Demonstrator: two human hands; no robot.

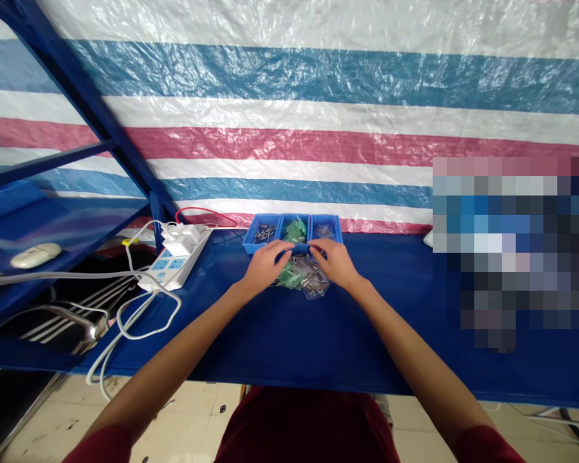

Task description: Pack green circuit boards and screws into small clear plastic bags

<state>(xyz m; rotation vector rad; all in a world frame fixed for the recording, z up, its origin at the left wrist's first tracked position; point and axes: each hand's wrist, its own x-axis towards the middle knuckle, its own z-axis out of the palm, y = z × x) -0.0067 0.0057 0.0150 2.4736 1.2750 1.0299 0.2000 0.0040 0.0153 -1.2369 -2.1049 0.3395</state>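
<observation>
From my remote seat I see three blue bins in a row against the striped tarpaulin (289, 145) at the back of the blue desk (270, 341). The left bin (252, 226) holds dark, slim metal pieces (265, 233), loosely heaped; the middle bin (296, 217) holds crumpled green plastic (295, 229); the right bin (339, 231) holds clear plastic packets (323, 230). My left hand (269, 262) and right hand (336, 260) meet the front edge of the middle bin, fingertips facing each other, fingers bent; I cannot tell whether either one pinches the rim. Just below, between my wrists, more green plastic (291, 276) and clear bags of small metal parts (315, 280) lie piled on the desk. Well to the left sits a white power strip (174, 262) with adapters (182, 239) plugged in.
</observation>
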